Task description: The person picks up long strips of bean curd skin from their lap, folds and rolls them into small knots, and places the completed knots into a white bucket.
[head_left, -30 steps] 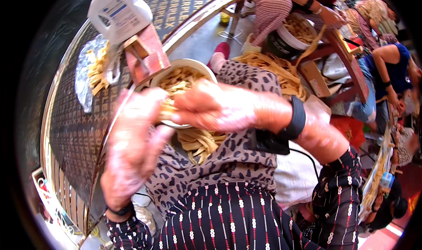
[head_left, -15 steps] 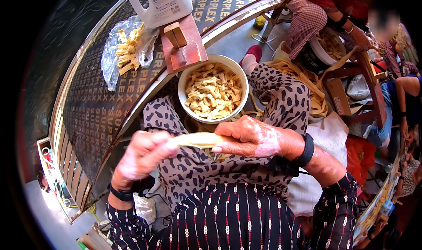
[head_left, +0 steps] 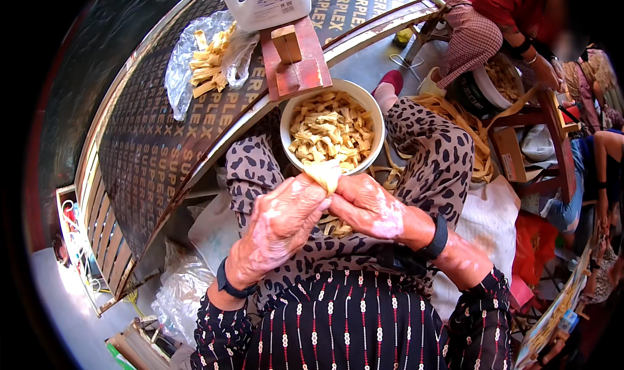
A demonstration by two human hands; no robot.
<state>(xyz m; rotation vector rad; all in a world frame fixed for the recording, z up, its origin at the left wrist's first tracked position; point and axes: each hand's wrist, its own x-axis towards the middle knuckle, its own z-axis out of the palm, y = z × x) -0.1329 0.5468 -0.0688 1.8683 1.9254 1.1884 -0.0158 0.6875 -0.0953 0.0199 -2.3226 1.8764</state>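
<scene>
Near the bowl's front rim, both hands grip one pale yellow strip [head_left: 323, 173], bunched with a flap sticking up between them. My left hand [head_left: 281, 220] is closed on it from the left, my right hand [head_left: 367, 207] from the right, the two pressed close. Beyond them a white bowl [head_left: 286, 132] holds many short folded yellow pieces [head_left: 329, 132]. More strips [head_left: 335, 227] lie on my lap below my hands, partly hidden.
A red board with a wooden block [head_left: 286, 45] sits behind the bowl, beside a white jug [head_left: 276, 2] and a bag of pieces [head_left: 211, 64] on a printed panel [head_left: 149, 155]. Long strips [head_left: 478, 158] lie right. Co-workers [head_left: 471, 35] sit at right, near a bucket and wooden stool [head_left: 564, 149].
My hands moved down off the bowl, stretching the strip level between them, then came together and slightly up, bunching it upright at the bowl's rim. The view has also shifted.
</scene>
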